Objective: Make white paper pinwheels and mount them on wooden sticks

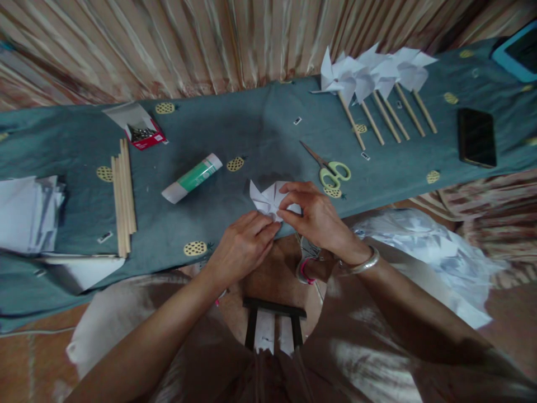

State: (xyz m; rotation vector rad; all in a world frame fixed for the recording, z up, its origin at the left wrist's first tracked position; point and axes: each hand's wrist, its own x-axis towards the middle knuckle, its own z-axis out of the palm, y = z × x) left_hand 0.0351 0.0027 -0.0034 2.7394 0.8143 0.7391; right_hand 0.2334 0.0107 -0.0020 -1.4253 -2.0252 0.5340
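A white paper pinwheel (pixel 268 197) with folded blades is between my two hands at the table's near edge. My left hand (pixel 247 240) grips its lower edge, fingers closed around the paper. From the right, my right hand (pixel 312 215) pinches it near the middle with thumb and forefinger; whatever small thing may lie under those fingertips is hidden. Scissors (pixel 329 168) with light green handles lie just beyond my right hand. Up and to the left of my left hand lies a glue stick (pixel 195 176) with a green label.
Several finished pinwheels on sticks (pixel 381 73) lie at the back right, near a dark phone (pixel 477 138). Wooden sticks (pixel 122 196), an open red box of small metal pins (pixel 145 134) and stacked white paper (pixel 27 215) are leftward. A plastic bag (pixel 428 252) sits beside my right leg.
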